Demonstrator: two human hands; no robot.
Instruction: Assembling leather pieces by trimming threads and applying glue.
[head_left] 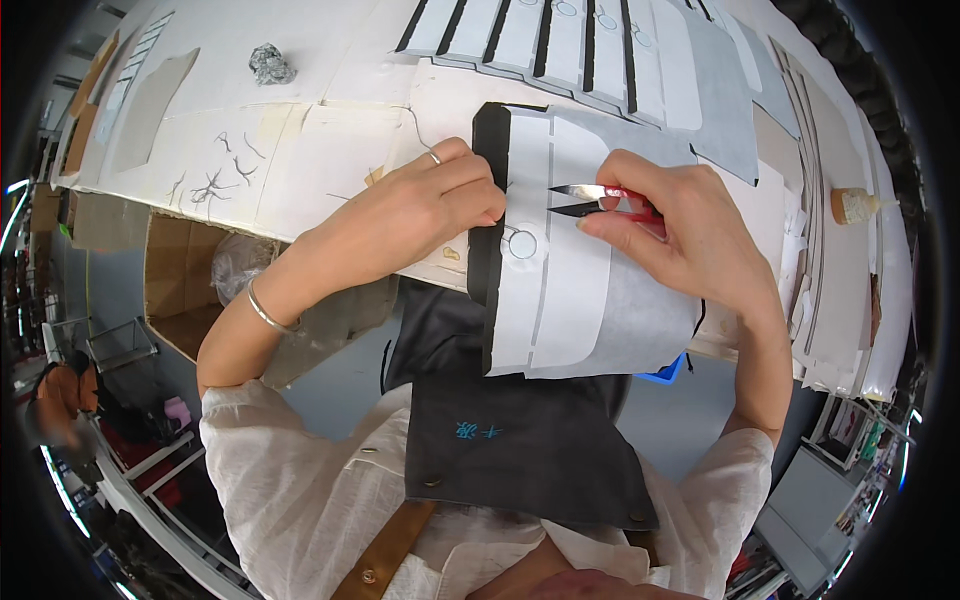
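A white and grey fabric panel (575,290) with a black edge strip (490,150) lies across the near table edge, its lower part hanging over my lap. A small ring outline (522,244) shows on its white band. My left hand (452,200) is closed at the black strip, fingertips pinched together; a thin dark thread (414,122) trails from its top. What the fingertips pinch is mostly hidden. In my right hand (680,220) are red-handled thread snips (600,198), blades apart, pointing left just above the panel.
Several similar panels (560,50) with black strips lie overlapped at the far side. Thread scraps (215,185) and a crumpled grey ball (270,64) lie left. Cardboard sheets (830,230) and a small yellowish bottle (852,206) are right. Below left stands an open cardboard box (180,280).
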